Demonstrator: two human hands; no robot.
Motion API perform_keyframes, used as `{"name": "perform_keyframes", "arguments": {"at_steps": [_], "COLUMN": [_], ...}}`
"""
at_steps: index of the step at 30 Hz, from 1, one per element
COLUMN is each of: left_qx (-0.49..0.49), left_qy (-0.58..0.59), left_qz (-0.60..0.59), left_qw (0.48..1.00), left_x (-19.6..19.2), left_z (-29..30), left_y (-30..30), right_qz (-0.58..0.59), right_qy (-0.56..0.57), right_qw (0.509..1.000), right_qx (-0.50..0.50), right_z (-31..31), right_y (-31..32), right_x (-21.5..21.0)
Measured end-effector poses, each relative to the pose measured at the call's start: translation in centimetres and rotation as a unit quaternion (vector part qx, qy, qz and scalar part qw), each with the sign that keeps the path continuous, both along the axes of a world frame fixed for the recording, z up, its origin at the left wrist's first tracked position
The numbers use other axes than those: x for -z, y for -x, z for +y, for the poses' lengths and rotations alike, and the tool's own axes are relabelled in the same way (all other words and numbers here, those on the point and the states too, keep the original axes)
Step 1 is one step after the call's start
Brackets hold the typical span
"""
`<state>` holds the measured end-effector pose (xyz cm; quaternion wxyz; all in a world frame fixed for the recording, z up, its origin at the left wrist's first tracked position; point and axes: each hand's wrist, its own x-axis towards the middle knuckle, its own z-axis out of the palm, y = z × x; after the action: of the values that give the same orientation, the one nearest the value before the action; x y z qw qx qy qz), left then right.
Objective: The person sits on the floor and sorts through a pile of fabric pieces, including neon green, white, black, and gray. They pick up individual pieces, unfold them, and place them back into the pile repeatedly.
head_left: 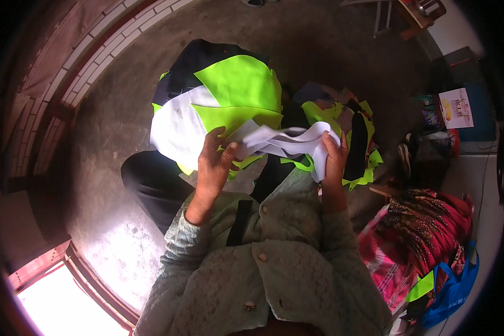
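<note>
Bare grey concrete floor (319, 45) fills the view, brick-and-tile edging curving along the upper left, bright doorway glare at lower left. Person in a pale green lace cardigan (274, 263) sits over the floor, dark trousers showing at left. Both hands are raised in front of the chest holding a bundle of white cut fabric pieces (280, 140). Left hand (214, 159) has its grip closed on the bundle's left end, thumb on top, fingers curled under. Right hand (335, 157) has its grip closed on the right end, where the white cloth folds down over the fingers. Long axis of the bundle runs left to right between the two hands, sagging slightly mid-span; the free layers fan out in the middle, about equally near either hand. Just beyond the left hand, partly touching the bundle, lies a pile of large neon yellow-green, white and dark navy fabric panels (235, 84). Beyond the right hand sits a smaller heap of neon green, brown and black fabric scraps (353, 123), near but apart. Lower right: pink and red patterned cloth bundle (425, 224) and a blue plastic bag (456, 291). Upper right: white printed card (455, 107) on a dark box.
</note>
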<state>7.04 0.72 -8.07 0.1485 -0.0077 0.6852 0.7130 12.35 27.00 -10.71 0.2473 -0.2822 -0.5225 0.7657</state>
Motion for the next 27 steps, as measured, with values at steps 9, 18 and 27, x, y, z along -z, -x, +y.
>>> {"name": "perform_keyframes", "arguments": {"at_steps": [9, 18, 27], "left_qx": [0.064, 0.056, 0.147], "left_qy": [0.36, 0.412, -0.078], "left_qz": [0.359, 0.398, 0.098], "left_qw": [0.859, 0.818, 0.981], "left_x": [-2.9, 0.3, -4.2], "left_z": [1.3, 3.5, 3.1], "left_y": [2.1, 4.4, 1.7], "right_qz": [0.026, 0.043, 0.027], "right_qy": [-0.02, -0.019, 0.029], "right_qw": [0.999, 0.998, 0.998], "right_qx": [-0.013, -0.039, -0.055], "right_z": [-0.3, -0.3, 1.7], "right_y": [-0.2, -0.4, -1.7], "right_x": [0.5, 0.8, 1.8]}}
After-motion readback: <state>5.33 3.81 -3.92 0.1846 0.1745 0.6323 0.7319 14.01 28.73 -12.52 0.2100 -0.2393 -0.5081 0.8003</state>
